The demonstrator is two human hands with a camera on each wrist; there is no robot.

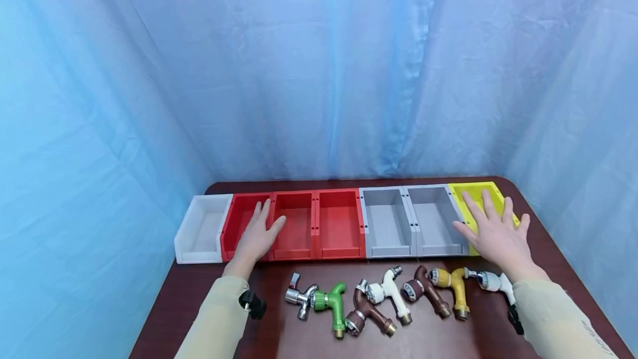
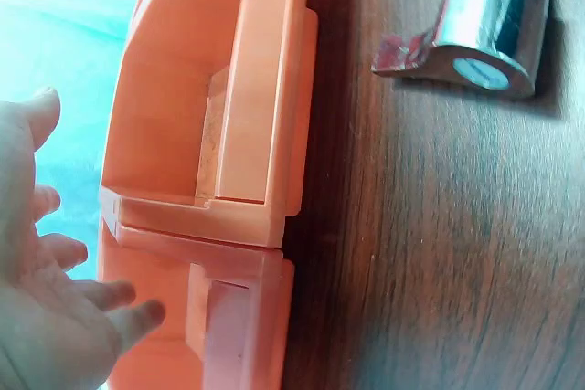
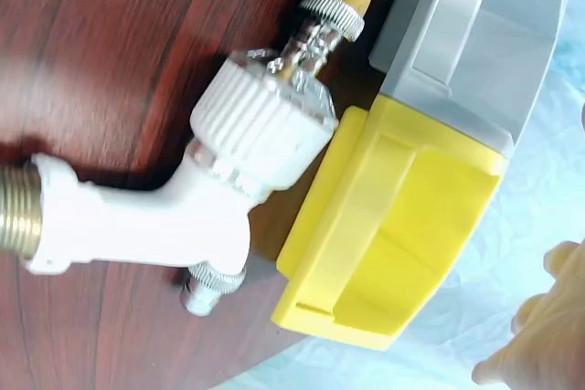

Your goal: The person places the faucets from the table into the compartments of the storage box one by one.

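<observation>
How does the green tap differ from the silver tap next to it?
Colour: the green tap is mostly green with a brass-coloured end, while the silver tap has a shiny metal body.
Handle: the green tap has a round, ribbed knob; the silver tap has a flat lever.
Size: the green tap looks larger than the silver tap.
Shared: both lie on the dark table, in the row of taps.

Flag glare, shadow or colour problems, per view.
Head: pale sheen across the near middle of the tabletop, darker to either side; left wrist: red bins wash out to orange, bright highlight and cast shadow at the chrome tap; right wrist: white tap nearly blown out, curtain overbright.
</observation>
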